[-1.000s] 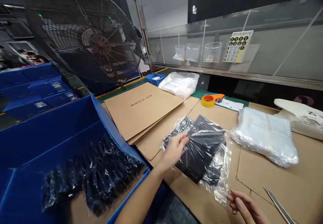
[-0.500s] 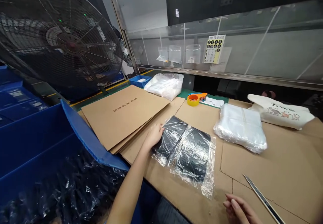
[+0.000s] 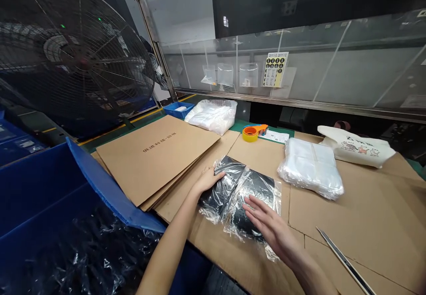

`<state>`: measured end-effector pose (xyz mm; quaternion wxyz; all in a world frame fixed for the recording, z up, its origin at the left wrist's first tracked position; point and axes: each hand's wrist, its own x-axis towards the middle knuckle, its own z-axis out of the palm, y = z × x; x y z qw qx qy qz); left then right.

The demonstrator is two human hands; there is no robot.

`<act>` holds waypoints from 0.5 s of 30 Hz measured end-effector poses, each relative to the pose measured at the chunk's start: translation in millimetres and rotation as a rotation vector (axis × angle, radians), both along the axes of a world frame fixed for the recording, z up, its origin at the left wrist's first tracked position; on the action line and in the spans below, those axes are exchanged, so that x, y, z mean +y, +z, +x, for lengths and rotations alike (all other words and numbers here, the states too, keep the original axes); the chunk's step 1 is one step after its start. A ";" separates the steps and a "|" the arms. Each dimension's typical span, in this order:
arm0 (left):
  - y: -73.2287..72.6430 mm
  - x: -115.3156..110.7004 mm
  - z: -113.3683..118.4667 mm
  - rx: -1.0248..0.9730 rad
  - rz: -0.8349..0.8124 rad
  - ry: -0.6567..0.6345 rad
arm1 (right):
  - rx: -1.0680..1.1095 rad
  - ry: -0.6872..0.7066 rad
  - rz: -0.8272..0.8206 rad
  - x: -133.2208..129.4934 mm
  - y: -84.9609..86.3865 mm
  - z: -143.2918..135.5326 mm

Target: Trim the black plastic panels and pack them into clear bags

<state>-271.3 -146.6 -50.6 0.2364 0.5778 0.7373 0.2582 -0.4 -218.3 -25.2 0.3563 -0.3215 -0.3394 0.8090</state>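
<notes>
Two flat black pieces in clear plastic bags lie side by side on the cardboard-covered table, their bag edges overlapping. My left hand [image 3: 207, 181] grips the outer edge of the left bagged black piece [image 3: 229, 182], with the thumb over its top face. Over the right bagged black piece [image 3: 262, 184] is my right hand [image 3: 266, 222], its fingers stretched out and nothing in them. Whether the fingertips touch the plastic I cannot tell. A slim craft knife [image 3: 344, 259] lies to the right of my right forearm.
Flat cardboard sheets [image 3: 156, 153] are stacked at left, beside a blue bin [image 3: 100, 184] of black bagged pieces. Behind are a white plastic bag [image 3: 213, 115] and a yellow tape roll [image 3: 250, 134]. A bundle of clear bags [image 3: 311, 166] and a printed cloth pouch [image 3: 359, 146] lie right.
My right hand has moved from the front edge near the knife, left and forward over the right bagged piece, opening its fingers. My left thumb now reaches over the left piece.
</notes>
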 end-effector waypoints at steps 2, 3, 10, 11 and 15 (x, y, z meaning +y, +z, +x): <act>-1.3 -0.6 -1.6 0.025 -0.012 0.004 | -0.023 -0.064 -0.101 24.3 4.0 -30.6; -1.2 -1.2 -1.9 0.043 -0.021 0.010 | -0.051 -0.105 -0.121 34.1 4.0 -45.6; 4.2 -5.9 4.1 0.104 -0.045 0.061 | -0.144 -0.206 -0.108 52.6 -4.7 -100.0; 4.9 -6.3 5.1 0.105 -0.048 0.068 | -0.165 -0.219 -0.113 53.5 -5.7 -100.2; 7.9 -5.7 5.9 0.061 -0.063 0.081 | -0.255 -0.236 -0.142 61.6 -8.3 -97.5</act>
